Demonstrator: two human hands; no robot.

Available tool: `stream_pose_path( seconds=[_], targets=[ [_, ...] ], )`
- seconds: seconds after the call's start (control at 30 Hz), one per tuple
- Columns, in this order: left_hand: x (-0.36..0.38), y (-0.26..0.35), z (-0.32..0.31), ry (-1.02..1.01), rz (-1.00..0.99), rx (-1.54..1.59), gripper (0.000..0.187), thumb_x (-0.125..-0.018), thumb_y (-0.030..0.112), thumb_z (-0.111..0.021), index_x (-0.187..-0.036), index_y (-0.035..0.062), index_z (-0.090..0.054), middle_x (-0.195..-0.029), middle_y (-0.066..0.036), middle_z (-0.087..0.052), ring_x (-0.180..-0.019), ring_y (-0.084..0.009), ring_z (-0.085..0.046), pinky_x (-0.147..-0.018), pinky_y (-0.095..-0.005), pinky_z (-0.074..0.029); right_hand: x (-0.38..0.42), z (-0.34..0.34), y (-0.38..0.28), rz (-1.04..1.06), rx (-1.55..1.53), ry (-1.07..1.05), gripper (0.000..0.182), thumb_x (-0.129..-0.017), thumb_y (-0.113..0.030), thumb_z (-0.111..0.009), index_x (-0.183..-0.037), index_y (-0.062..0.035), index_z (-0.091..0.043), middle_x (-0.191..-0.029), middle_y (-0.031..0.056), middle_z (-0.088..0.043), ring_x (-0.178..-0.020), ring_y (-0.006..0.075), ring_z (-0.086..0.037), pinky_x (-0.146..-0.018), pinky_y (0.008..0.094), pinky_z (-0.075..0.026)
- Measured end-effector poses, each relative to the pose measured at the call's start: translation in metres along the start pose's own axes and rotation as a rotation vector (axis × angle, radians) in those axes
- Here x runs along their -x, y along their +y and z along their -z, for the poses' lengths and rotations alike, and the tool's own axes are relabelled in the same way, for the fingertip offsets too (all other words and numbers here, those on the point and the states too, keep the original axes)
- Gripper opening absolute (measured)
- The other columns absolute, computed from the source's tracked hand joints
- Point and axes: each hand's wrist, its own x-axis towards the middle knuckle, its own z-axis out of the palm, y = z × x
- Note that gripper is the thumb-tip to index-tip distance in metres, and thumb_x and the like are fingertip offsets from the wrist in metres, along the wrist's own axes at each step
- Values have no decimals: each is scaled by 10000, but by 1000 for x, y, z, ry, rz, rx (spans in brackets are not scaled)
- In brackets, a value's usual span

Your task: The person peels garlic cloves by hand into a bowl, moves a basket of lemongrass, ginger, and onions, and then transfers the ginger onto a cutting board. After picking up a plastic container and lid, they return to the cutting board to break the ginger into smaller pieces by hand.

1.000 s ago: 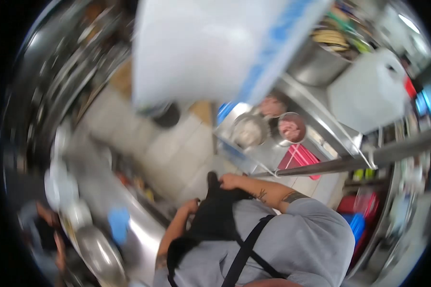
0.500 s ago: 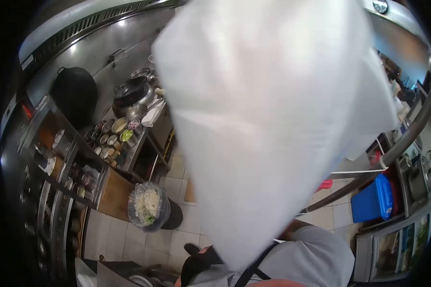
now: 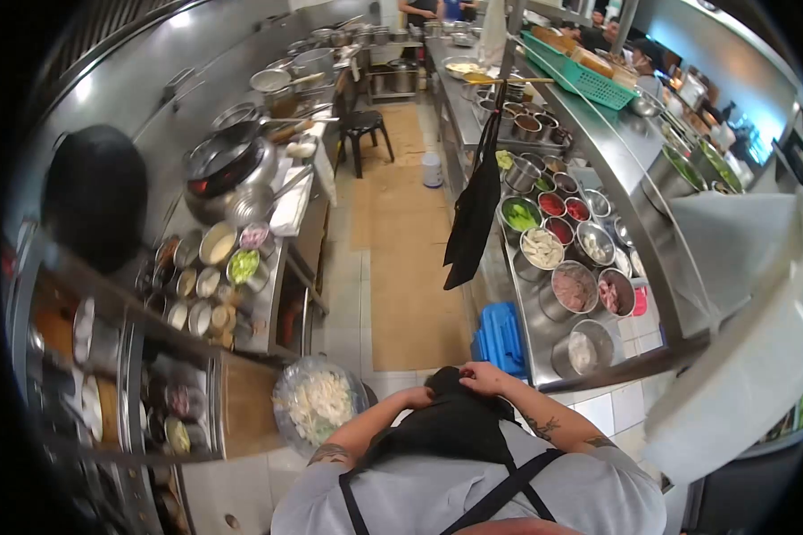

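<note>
Both of my hands are at the front of a black apron, close together below the middle of the view. My left hand rests at the apron's left side, its fingers partly hidden by the cloth. Bent fingers of my right hand pinch the apron's upper edge. A black cloth hangs from a bar ahead. Translucent white sheeting hangs at the right. Beside my left forearm stands a bin lined with clear plastic, with pale scraps and green bits inside.
Metal pots of ingredients line the right counter. More bowls and a wok are on the left. A black stool, a blue container and a white bucket stand on the floor. People are at the far end.
The white sheeting that covered the middle of the view now hangs at the right. The view has turned, showing the aisle, and both my hands are now visible at the apron.
</note>
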Motion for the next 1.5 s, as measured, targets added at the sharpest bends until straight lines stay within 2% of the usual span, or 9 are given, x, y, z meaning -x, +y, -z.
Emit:
stream_pose_path(
  seconds=[0.17,0.27,0.47,0.53,0.6,0.67,0.77,1.23,1.5],
  targets=[
    [-67,9,120,-30,-157,50,442,-897,390,-597,-1189,63,-657,-1190,-167,-660,-1118,-298,-609,-984,-408,-449,-104,77,-87,60,336,40,236,-857,-170,-619,-1037,-19,-634,-1017,179,-668,-951,365,-639,-793,443,-526],
    [-112,-33,183,60,-299,-168,408,-897,357,-597,-1190,84,-678,-1068,-144,-699,-1011,-255,-646,-900,-365,-501,-198,133,-145,500,312,330,260,-835,-113,-593,-1086,-44,-594,-1114,176,-624,-991,371,-608,-803,447,-514],
    [-80,-103,353,306,253,370,383,-867,328,-634,-1148,76,-697,-978,-141,-715,-935,-260,-668,-841,-373,-528,-269,266,-264,1032,354,866,495,-785,-134,-618,-1277,-114,-564,-1350,139,-550,-1141,358,-595,-966,548,-452],
    [-80,-123,401,348,355,519,384,-827,305,-668,-1117,56,-702,-945,-159,-724,-912,-292,-685,-811,-411,-541,-336,278,-222,518,717,550,499,-787,-166,-607,-1284,-122,-576,-1310,146,-590,-1140,365,-605,-965,624,-419],
    [-98,-166,423,371,370,325,364,-817,307,-671,-1068,47,-715,-983,-172,-720,-950,-312,-684,-839,-421,-532,-389,315,-198,-324,717,-412,468,-825,-207,-591,-1278,-92,-594,-1228,174,-639,-1112,365,-622,-959,556,-455],
    [-110,-173,458,396,306,223,356,-815,316,-667,-1035,41,-722,-985,-186,-716,-952,-327,-680,-839,-423,-530,-445,315,-152,-289,627,-578,463,-861,-265,-599,-1271,-49,-599,-1159,201,-670,-1099,366,-629,-966,458,-474],
    [-146,-183,519,351,179,90,363,-810,333,-658,-1016,41,-723,-1018,-200,-704,-979,-341,-668,-863,-422,-521,-510,305,-106,-128,87,-235,516,-867,-321,-621,-1284,-20,-582,-1171,210,-663,-1104,364,-623,-948,390,-488],
    [-363,-189,889,2,125,-141,397,-844,346,-618,-1103,52,-686,-1048,-171,-699,-968,-319,-658,-864,-421,-515,-727,470,2,-413,-100,166,448,-874,-297,-666,-1215,-10,-623,-1043,219,-689,-1001,303,-676,-879,390,-525],
    [-475,-232,1037,-123,153,-227,450,-932,380,-456,-1045,28,-712,-1169,-213,-644,-1095,-392,-609,-975,-453,-469,-876,536,132,-552,17,-69,394,-851,-346,-601,-1091,-45,-683,-1075,207,-682,-984,354,-661,-866,433,-521]
  ],
)
